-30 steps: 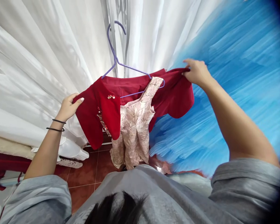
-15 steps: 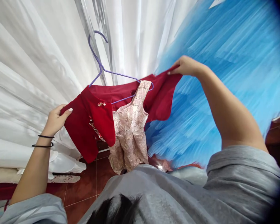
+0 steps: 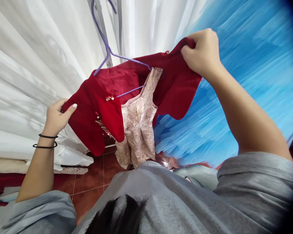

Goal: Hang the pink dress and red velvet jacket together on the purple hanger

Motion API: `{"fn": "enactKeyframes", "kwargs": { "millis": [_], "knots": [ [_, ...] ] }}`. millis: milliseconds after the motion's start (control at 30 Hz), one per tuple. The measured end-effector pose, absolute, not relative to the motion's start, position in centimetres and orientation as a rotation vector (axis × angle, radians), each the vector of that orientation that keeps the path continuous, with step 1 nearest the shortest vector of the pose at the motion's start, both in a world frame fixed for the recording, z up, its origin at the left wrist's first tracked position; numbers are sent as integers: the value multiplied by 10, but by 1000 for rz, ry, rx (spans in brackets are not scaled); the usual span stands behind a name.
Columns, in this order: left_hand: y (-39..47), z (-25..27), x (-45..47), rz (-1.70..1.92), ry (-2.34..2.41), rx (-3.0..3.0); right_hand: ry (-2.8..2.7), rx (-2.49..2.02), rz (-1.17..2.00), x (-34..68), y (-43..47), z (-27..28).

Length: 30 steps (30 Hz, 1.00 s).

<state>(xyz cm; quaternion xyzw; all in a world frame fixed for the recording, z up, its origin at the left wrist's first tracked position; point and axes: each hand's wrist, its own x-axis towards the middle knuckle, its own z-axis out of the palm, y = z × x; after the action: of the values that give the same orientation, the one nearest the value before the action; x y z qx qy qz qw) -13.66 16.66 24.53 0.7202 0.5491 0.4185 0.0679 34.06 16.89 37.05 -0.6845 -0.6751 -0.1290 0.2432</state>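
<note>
White curtains fill the left of my view. Before them, my left hand has its thumb and fingers closed on one side of the red jacket, which spreads between both hands. A pink dress hangs by a strap from the purple hanger. My right hand clutches the jacket's other side, fingers curled, before a blue backdrop.
</note>
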Motion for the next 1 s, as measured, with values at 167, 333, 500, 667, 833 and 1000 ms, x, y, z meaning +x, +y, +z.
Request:
{"fn": "enactKeyframes", "kwargs": {
  "millis": [167,333,500,667,833,1000],
  "knots": [
    [164,247,-135,1273,1640,2225,-2043,-1917,-305,325,163,341],
    [162,245,-134,1296,1655,2194,-1951,-1917,-171,329,177,324],
    [155,245,-131,1327,1653,2198,-1878,-1833,40,336,192,315],
    [150,245,-125,1396,1643,2221,-1709,-1728,294,332,187,332],
    [148,241,-117,1466,1710,2206,-1514,-1485,-123,265,145,327],
    [148,241,-116,1436,1792,2156,-2010,-1524,233,203,134,259]
  ]
}}
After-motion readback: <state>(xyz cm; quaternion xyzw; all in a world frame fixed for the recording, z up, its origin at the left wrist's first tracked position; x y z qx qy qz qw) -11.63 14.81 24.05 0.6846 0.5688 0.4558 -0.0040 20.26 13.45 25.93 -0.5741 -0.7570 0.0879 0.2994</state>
